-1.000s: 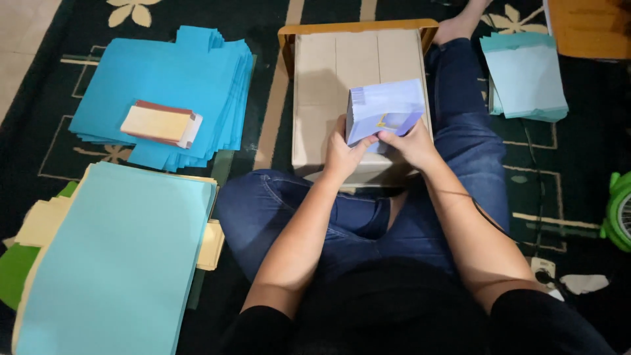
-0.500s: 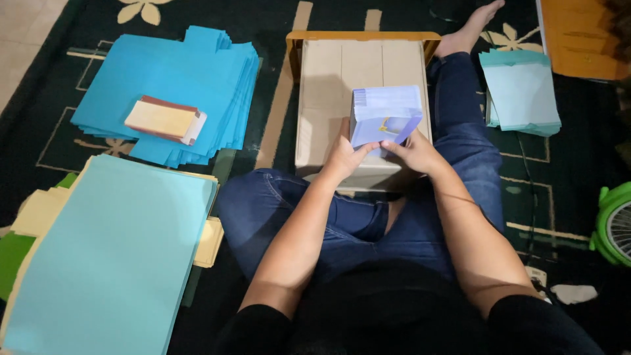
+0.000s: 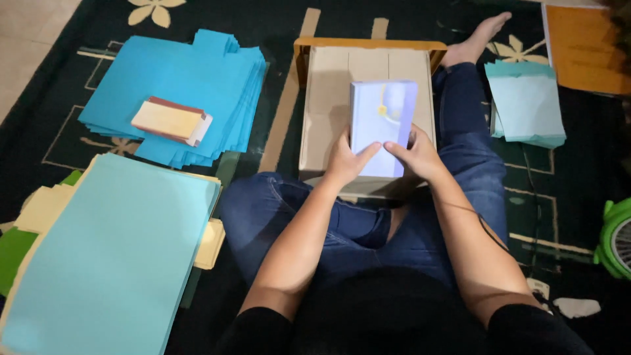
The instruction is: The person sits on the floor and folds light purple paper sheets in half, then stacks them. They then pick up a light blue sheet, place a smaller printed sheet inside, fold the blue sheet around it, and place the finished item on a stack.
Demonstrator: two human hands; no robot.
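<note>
Both hands clamped on the pale lilac box (image 3: 383, 125): left hand (image 3: 347, 160) at its near left corner, right hand (image 3: 415, 154) at the right. Lying flat on the low wooden board (image 3: 328, 85), long axis pointing away. Risk: uneven pressing, skewing a fold.

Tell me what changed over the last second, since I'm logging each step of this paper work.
The pale lilac folded paper, which both hands held raised and partly open, now lies pressed flat and lengthwise on the small wooden table. The left hand and right hand keep hold of its near end. The blue paper stack, the light blue sheets and the pile by the right leg stayed put.
</note>
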